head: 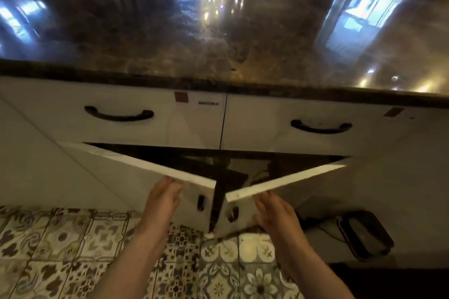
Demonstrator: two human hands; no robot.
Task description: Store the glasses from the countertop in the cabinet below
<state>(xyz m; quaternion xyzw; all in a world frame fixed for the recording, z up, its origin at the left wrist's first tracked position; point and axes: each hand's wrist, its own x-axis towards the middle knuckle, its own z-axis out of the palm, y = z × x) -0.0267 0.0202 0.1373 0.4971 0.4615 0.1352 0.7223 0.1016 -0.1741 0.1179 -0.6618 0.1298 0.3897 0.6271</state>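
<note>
Below the countertop [218, 31], left hand [161, 198] and right hand [275, 213], fingers straight, press half-open cabinet doors [145, 172], probably closing.

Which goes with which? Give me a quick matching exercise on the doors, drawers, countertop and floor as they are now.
Things:
1. cabinet doors
2. drawers
3. countertop
4. floor

States:
A. patterned tiles
B. dark, glossy, reflecting lights
C. partly open, a hand on each
D. shut, with dark curved handles

Pairs: 1-C, 2-D, 3-B, 4-A. The left hand is on the left door, the right hand on the right door.
</note>
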